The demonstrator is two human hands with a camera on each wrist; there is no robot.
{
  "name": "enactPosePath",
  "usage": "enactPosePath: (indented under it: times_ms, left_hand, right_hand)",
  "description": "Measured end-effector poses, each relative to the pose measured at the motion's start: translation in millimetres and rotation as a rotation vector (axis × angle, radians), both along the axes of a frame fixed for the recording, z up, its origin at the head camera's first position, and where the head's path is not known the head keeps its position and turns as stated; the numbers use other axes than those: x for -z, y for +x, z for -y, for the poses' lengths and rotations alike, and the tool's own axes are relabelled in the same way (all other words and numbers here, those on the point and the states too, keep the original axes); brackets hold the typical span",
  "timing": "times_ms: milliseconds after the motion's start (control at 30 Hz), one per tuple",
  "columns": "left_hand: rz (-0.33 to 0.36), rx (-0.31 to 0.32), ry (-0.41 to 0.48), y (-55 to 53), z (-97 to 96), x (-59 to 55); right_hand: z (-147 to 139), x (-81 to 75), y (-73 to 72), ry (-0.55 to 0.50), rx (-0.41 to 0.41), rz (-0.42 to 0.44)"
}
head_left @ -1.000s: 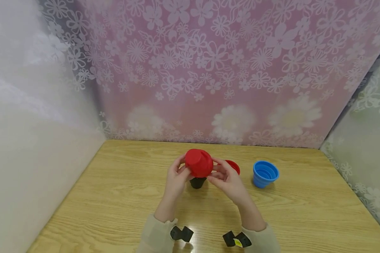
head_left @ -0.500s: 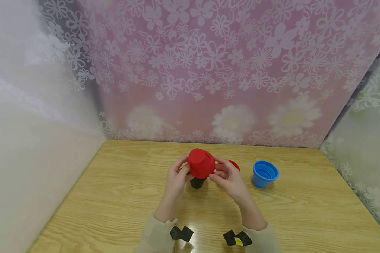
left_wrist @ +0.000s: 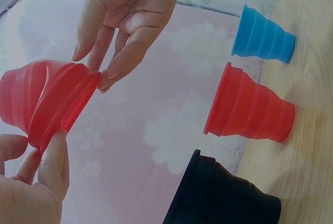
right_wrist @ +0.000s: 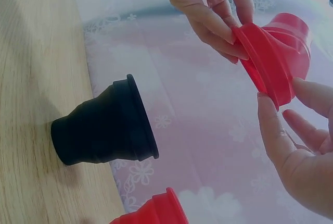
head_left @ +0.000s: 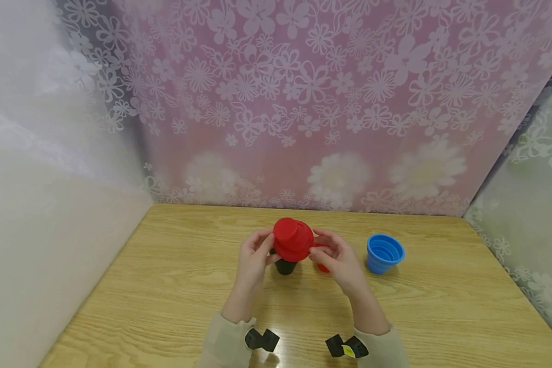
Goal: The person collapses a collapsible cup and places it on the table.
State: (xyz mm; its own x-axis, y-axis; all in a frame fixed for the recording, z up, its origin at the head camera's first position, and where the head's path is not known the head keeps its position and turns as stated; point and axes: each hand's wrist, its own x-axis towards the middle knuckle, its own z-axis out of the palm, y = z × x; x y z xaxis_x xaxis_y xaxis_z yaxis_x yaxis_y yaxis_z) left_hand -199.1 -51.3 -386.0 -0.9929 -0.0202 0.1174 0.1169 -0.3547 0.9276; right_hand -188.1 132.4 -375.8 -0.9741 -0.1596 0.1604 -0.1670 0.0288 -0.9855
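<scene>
A red collapsible cup is held upside down in the air, base up, its ringed wall partly folded and dented on one side. My left hand pinches its rim at the left, thumb and fingers at the edge. On the opposite side, my right hand pinches the rim between thumb and fingers. Below the held cup stands a black collapsible cup, upright on the table, its mouth mostly hidden in the head view. A second red cup stands upright behind my right hand, largely covered by it in the head view.
A blue collapsible cup stands upright at the right, past the second red cup. The wooden table runs back to a pink flowered curtain. Pale sheeting borders the left side.
The held red cup has shifted slightly to the right and turned a little. My right hand has moved slightly right, uncovering the lower part of the standing red cup.
</scene>
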Motion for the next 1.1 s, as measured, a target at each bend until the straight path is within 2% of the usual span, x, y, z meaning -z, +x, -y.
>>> enactPosePath:
  times_ms: [333, 567, 967, 1100]
  left_hand:
    - [-0.008, 0.058, 0.045, 0.2, 0.1, 2.1]
    - [-0.006, 0.113, 0.021, -0.1, -1.3, 2.9]
    - [-0.011, 0.181, -0.012, 2.1, -0.6, 1.6]
    - [-0.019, 0.204, -0.017, 2.4, -1.2, 0.7]
  right_hand:
    - [-0.7, -0.2, 0.3, -0.045, 0.086, 0.008]
    - [0.1, -2.6, 1.2, -0.083, 0.153, 0.033]
    - [1.0, -1.3, 1.0, -0.1, 0.164, 0.001]
    - [2.6, -1.4, 1.4, -0.098, 0.145, -0.007]
